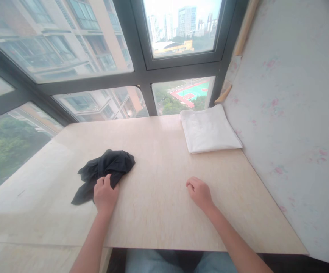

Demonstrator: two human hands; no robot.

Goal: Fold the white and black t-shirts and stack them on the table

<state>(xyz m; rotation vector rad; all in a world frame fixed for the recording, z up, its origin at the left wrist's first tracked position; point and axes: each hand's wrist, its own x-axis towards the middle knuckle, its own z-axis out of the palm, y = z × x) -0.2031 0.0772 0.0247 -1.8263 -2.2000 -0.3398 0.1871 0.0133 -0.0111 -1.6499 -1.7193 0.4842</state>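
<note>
A crumpled black garment [111, 161] lies in a loose heap on the left part of the wooden tabletop [153, 212]; its exact kind is hidden by the folds. My left hand [106, 193] is closed on its near edge, with the fingers bent into the fabric. My right hand [200, 191] rests on the tabletop to the right, curled shut with nothing visible in it. Beyond that hand, near the wall, a folded white cloth [211, 131] lies flat, apart from both hands.
Dark-framed windows [145, 77] rise behind the tabletop's far edge. A wall with flowered paper [283, 125] borders the right side, with a peeling strip [223, 94] near the corner. The tabletop's front edge runs just before my legs [153, 261].
</note>
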